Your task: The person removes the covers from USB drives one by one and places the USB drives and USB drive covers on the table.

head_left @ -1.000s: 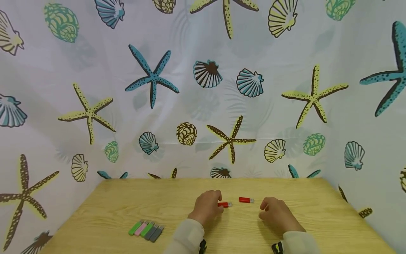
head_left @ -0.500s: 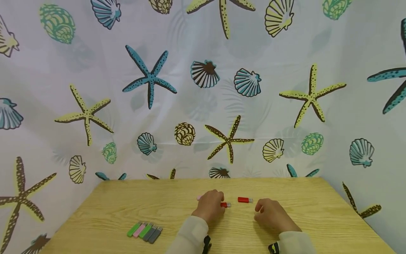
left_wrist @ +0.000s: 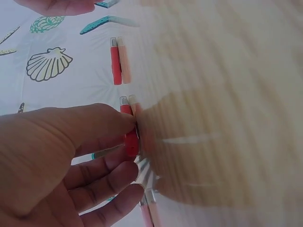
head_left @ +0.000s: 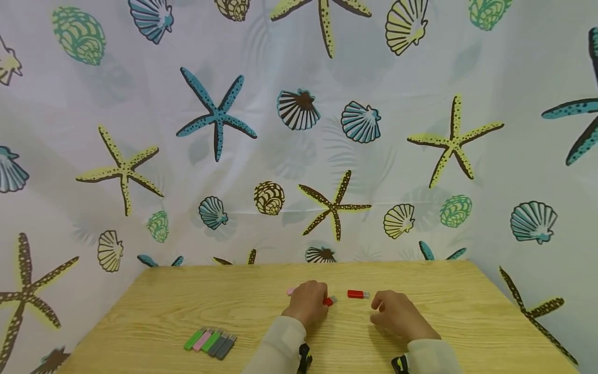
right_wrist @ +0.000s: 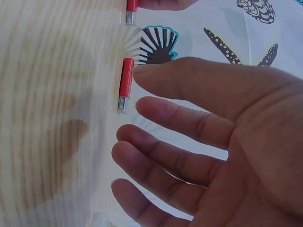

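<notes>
My left hand (head_left: pixel 307 303) pinches a red USB stick (left_wrist: pixel 131 142) between thumb and index finger, low over the table. Its metal plug points right in the head view, and part of its body is hidden by the fingers. To the right lies a second red USB stick (head_left: pixel 355 294), flat on the wood. Just right of that one, my right hand (head_left: pixel 398 313) hovers with loosely bent fingers and nothing in them. A pink USB stick (head_left: pixel 290 291) shows partly behind the left hand.
A slanted row of several USB sticks lies at the front left: green (head_left: pixel 194 339), pink (head_left: pixel 203 340), another green, and grey (head_left: pixel 226 347). The wooden tabletop (head_left: pixel 187 291) ends at a white curtain (head_left: pixel 261 150) printed with shells and starfish.
The left hand's red USB stick has turned slightly, its plug end tipping up. A pink stick came into sight behind that hand. The whole head view shifted a little left.
</notes>
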Available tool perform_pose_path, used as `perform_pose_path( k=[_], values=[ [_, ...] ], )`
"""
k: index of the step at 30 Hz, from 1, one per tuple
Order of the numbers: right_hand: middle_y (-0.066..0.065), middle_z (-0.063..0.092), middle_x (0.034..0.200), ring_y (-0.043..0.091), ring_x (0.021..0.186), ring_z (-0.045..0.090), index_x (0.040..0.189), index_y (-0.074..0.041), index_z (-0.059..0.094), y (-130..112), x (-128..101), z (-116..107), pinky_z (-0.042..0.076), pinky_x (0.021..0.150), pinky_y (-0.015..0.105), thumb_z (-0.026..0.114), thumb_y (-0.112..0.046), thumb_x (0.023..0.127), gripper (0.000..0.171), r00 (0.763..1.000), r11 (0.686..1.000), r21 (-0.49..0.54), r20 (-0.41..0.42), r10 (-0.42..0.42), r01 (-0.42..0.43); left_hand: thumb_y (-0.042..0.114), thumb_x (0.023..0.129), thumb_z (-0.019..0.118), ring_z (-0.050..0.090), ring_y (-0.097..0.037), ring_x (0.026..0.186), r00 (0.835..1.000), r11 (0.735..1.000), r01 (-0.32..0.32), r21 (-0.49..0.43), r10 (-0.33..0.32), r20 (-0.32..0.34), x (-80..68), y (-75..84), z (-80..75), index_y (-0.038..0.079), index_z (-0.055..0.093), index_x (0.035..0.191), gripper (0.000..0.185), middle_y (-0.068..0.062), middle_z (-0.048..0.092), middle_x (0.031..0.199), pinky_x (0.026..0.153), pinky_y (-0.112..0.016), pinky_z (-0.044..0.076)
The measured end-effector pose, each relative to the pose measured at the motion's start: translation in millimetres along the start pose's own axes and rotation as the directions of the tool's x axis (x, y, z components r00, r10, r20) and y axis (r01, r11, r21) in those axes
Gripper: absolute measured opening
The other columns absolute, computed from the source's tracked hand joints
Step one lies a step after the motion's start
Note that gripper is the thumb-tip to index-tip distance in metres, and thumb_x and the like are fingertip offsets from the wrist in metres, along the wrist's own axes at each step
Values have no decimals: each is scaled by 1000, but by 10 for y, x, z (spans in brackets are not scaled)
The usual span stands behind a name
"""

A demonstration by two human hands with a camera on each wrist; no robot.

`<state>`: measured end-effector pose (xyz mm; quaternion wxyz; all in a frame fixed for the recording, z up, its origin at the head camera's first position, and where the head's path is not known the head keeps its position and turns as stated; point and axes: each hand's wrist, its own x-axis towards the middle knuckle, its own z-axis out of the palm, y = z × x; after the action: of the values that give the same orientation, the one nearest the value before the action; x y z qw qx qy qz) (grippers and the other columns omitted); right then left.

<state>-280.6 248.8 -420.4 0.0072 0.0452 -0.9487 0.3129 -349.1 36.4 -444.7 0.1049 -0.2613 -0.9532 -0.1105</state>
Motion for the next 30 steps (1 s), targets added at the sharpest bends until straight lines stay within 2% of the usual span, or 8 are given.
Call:
perform_pose_path(
  k=[8, 13, 17, 21, 24, 30],
  values=[
    [7, 60, 85, 22, 76, 55, 91, -4, 66, -78, 22, -2, 48, 68, 41, 74, -6, 78, 16, 1000, 1000, -11, 9, -20, 20, 13, 77, 77, 48, -9, 62, 1000, 1000, -17, -14, 17, 2, -56, -8, -56, 12, 69, 78, 8, 5, 59, 72, 56, -23, 42],
    [9, 63, 88, 23, 79, 58, 94, -5, 66, -148, 5, -26, 50, 72, 44, 75, -7, 78, 18, 999, 999, -12, 10, -35, 35, 19, 78, 79, 51, -9, 65, 999, 999, -35, -38, 34, -13, -142, -17, -146, 12, 70, 84, 13, 5, 59, 75, 60, -23, 44],
    [11, 64, 90, 23, 81, 59, 95, -5, 66, -207, -7, -37, 50, 73, 44, 75, -7, 79, 19, 998, 998, 4, 19, -58, 58, 21, 76, 81, 47, -9, 62, 999, 998, -34, -58, 32, -29, -228, -69, -238, 14, 70, 86, 16, 6, 55, 73, 57, -24, 42],
    [9, 64, 91, 22, 83, 59, 95, -6, 66, -266, -21, -53, 51, 73, 44, 75, -7, 80, 18, 993, 994, 21, 39, -107, 106, 17, 75, 81, 44, -8, 60, 999, 995, -40, -94, 38, -25, -316, -75, -391, 15, 70, 88, 17, 7, 52, 72, 56, -24, 40],
    [7, 64, 89, 19, 81, 58, 95, -8, 66, -335, -47, -71, 51, 71, 41, 76, -9, 80, 17, 982, 984, 30, 56, -178, 177, 15, 75, 79, 45, -6, 60, 998, 989, -61, -134, 59, -19, -395, -60, -538, 15, 70, 90, 17, 6, 53, 73, 56, -22, 41],
    [0, 63, 88, 15, 79, 56, 96, -12, 65, -589, -153, -167, 49, 69, 35, 76, -15, 82, 18, 949, 952, 45, 81, -305, 302, 17, 78, 77, 47, -3, 64, 986, 975, -153, -160, 161, 42, -598, -29, -869, 17, 69, 93, 18, 10, 54, 76, 59, -20, 42]
  ],
)
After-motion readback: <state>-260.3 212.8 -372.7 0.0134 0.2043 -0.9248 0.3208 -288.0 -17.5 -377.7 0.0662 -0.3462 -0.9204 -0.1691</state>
